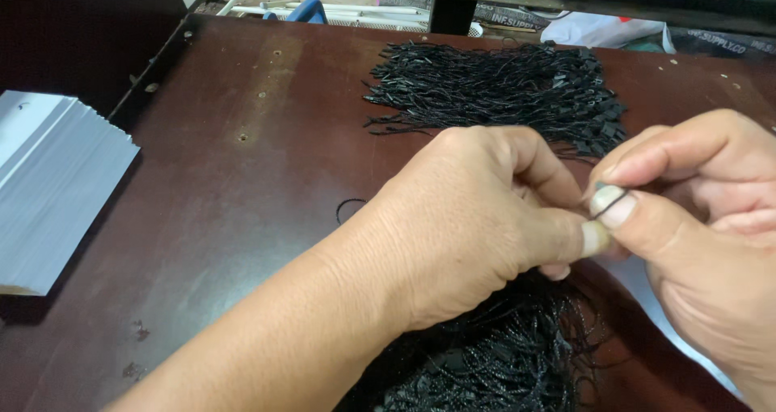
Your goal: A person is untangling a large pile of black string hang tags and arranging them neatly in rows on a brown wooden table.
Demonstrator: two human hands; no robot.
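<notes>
Over the dark brown table (242,185) both hands meet thumb to thumb. The left hand (461,226) is curled into a loose fist, its thumb tip pressed against the right thumb; what lies inside its fingers is hidden. The right hand (703,218) pinches a thin black string (612,202) between thumb and forefinger, and the strand crosses the thumbnail right at the point where the two hands touch. Directly beneath the hands, at the near edge of the table, lies a loose heap of black strings (501,355), partly covered by the left wrist. Farther back, just beyond the knuckles, a second bundle of black strings (493,84) is laid out flat, with small black tabs along its right side. Well off to the left sits a stack of white cards (48,185), fanned slightly.
</notes>
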